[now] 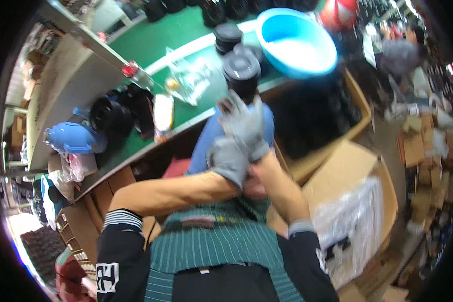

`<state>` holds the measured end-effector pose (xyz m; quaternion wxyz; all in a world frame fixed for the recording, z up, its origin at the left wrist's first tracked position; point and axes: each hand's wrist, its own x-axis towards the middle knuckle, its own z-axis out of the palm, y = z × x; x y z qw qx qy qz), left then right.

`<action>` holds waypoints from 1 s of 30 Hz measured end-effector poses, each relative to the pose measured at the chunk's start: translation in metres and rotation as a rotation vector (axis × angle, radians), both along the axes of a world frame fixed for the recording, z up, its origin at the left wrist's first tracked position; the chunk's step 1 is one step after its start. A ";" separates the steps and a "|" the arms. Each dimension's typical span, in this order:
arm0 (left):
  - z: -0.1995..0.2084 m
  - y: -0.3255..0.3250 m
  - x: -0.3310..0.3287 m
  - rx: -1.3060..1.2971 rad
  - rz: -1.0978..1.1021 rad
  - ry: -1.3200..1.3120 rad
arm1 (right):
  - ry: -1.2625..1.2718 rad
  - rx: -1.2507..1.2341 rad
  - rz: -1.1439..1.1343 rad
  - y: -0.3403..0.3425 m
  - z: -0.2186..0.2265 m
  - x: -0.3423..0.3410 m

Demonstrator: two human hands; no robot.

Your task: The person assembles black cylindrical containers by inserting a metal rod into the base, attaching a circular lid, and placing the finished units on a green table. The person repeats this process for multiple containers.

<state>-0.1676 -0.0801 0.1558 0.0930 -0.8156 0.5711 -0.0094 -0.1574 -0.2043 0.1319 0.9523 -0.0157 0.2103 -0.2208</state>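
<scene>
Grey work gloves cover both of my hands. At the base of the right palm, my left hand [229, 160] is closed on the cuff of the right glove [250, 143]. My right hand [243, 121] is raised with its fingers apart and holds nothing; motion blurs the fingertips. Just beyond it, a black cylindrical container [242, 70] with a round grey lid stands at the bench edge. Another dark lidded container [228, 38] stands behind that one. Below the hands are my blue-clad legs [206, 143] and a green striped apron [211, 241].
A light-blue basin [297, 43] sits at the back right. Beneath it, a cardboard box [357, 100] holds dark items. An open carton with clear plastic wrap [352, 216] stands at my right. The green bench [196, 108] carries a plastic bag [189, 78] and a blue bottle-shaped container [75, 137].
</scene>
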 end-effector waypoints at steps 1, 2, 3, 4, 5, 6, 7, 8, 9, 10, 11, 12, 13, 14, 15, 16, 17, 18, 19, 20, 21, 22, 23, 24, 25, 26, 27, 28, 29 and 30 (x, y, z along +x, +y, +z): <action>0.008 -0.002 -0.003 -0.059 0.032 0.022 | -0.028 -0.033 -0.014 -0.006 -0.019 -0.006; 0.017 0.000 -0.004 -0.110 0.081 0.037 | 0.021 -0.014 0.027 -0.002 -0.010 -0.011; 0.029 0.002 0.000 -0.009 0.080 0.049 | 0.036 -0.004 0.081 -0.001 0.004 -0.008; 0.048 0.001 0.002 0.024 0.057 0.078 | -0.069 -0.597 -0.100 -0.002 -0.012 -0.011; 0.055 0.004 0.006 0.041 0.056 0.011 | -0.063 -1.018 -0.004 -0.014 -0.004 -0.019; 0.057 0.009 0.012 0.101 0.049 0.012 | -0.062 -1.422 0.007 -0.023 0.002 -0.027; 0.058 0.006 0.016 0.144 0.024 0.021 | 0.077 -1.764 -0.043 -0.028 -0.008 -0.038; 0.052 0.008 0.026 0.183 0.092 0.099 | 0.109 -2.162 -0.003 -0.031 -0.027 -0.043; 0.055 0.012 0.029 0.123 0.004 0.092 | 0.152 -2.558 0.048 -0.033 -0.050 -0.047; 0.058 0.008 0.030 0.182 0.019 0.122 | 0.245 -2.414 -0.139 -0.024 -0.071 -0.040; 0.062 0.006 0.034 0.232 0.064 0.149 | 0.230 -2.430 -0.136 -0.020 -0.066 -0.035; 0.066 0.003 0.033 0.254 0.043 0.141 | 0.215 -2.445 -0.131 -0.016 -0.061 -0.034; 0.068 0.004 0.029 0.289 0.021 0.141 | 0.203 -2.450 -0.115 -0.009 -0.057 -0.035; 0.067 0.006 0.027 0.324 0.000 0.143 | 0.208 -2.438 -0.109 -0.011 -0.058 -0.033; 0.048 0.009 0.030 0.292 0.045 0.167 | 0.237 -2.433 -0.105 -0.011 -0.062 -0.034; 0.048 0.010 0.027 0.227 0.089 0.165 | 0.264 -2.428 -0.105 -0.012 -0.066 -0.036; 0.048 0.011 0.024 0.162 0.131 0.163 | 0.292 -2.423 -0.103 -0.011 -0.070 -0.039; 0.043 0.013 0.033 0.136 0.130 0.287 | 0.331 -2.431 -0.171 -0.010 -0.074 -0.042; 0.042 0.020 0.039 0.098 0.100 0.334 | 0.382 -2.444 -0.153 -0.005 -0.073 -0.045; 0.041 0.028 0.045 0.096 0.086 0.357 | 0.420 -2.462 -0.137 0.002 -0.066 -0.047; 0.041 0.033 0.050 0.094 0.071 0.380 | 0.459 -2.479 -0.122 0.007 -0.058 -0.049; 0.043 0.034 0.053 0.102 0.056 0.397 | 0.536 -2.484 -0.025 0.009 -0.052 -0.050; 0.045 0.034 0.056 0.111 0.041 0.413 | 0.561 -2.485 -0.028 0.011 -0.049 -0.053; 0.047 0.037 0.058 0.119 0.025 0.430 | 0.587 -2.485 -0.033 0.014 -0.048 -0.055; 0.047 0.038 0.061 0.107 -0.009 0.432 | 0.624 -2.493 -0.041 0.015 -0.044 -0.057; 0.045 0.040 0.065 0.095 -0.043 0.434 | 0.641 -2.547 -0.102 0.018 -0.041 -0.058; 0.041 0.044 0.070 0.083 -0.079 0.435 | 0.679 -2.555 -0.077 0.020 -0.036 -0.060; 0.017 0.053 0.080 0.031 -0.207 0.364 | 0.714 -2.562 -0.051 0.023 -0.026 -0.062; 0.025 0.053 0.084 0.068 -0.216 0.403 | 0.738 -2.572 -0.013 0.029 -0.020 -0.067; 0.036 0.053 0.090 0.105 -0.226 0.443 | 0.848 -2.446 -0.002 0.040 -0.016 -0.074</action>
